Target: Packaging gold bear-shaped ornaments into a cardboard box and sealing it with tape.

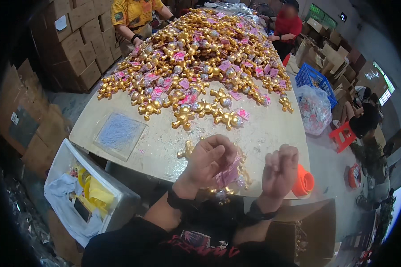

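Note:
Both my hands are raised over the near edge of the table, fingers curled. My left hand [211, 155] is closed, its thumb bent toward the fingers; anything thin between them is too small to make out. Beside and below it are several gold bear figures and a pink tag [229, 174], partly covered by the hand. To the right, my right hand [280, 171] has its fingertips drawn together, and what they may hold does not show. A large heap of shiny gold bear figures [200, 53] with pink tags spreads over the table [160, 151].
A shallow tray of pale blue strands [119, 133] lies left. An orange ring-shaped object [303, 181] sits at the right corner. A white tub [58, 160] and an open carton [318, 222] flank me. Other people [133, 18] stand around the far table.

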The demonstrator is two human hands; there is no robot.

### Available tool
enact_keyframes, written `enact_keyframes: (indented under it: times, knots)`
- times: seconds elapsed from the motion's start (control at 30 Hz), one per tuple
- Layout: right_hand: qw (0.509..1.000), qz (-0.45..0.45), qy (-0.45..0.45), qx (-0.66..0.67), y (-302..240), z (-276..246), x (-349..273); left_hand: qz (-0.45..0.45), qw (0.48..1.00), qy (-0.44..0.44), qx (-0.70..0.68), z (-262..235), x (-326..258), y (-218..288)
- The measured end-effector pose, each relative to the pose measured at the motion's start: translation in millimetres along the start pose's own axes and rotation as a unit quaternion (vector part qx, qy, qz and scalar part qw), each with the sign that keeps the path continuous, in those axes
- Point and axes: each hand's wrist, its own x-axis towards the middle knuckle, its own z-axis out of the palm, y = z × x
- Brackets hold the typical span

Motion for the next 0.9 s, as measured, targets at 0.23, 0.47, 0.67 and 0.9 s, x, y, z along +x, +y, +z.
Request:
enact_keyframes:
  times: [0.23, 0.47, 0.67, 0.9]
  knots:
    - [0.873, -0.064, -0.164, -0.454, -9.8, 57.0, -22.0, 0.052, 0.814, -0.072, 0.574, 27.5, -3.3, 11.4]
    - [0.894, -0.107, -0.028, -0.433, -3.8, 59.1, -21.9, 0.101, 0.765, -0.142, 0.620, 32.1, -4.8, -1.9]
    - [0.917, 0.049, 0.030, -0.394, 2.1, 54.2, -20.7, -0.116, 0.920, -0.017, 0.373, 37.5, -12.7, -4.4]
    - [0.801, -0.030, -0.167, -0.574, -10.7, 62.6, -11.6, -0.119, 0.980, -0.004, 0.158, 2.5, -9.1, -2.2]
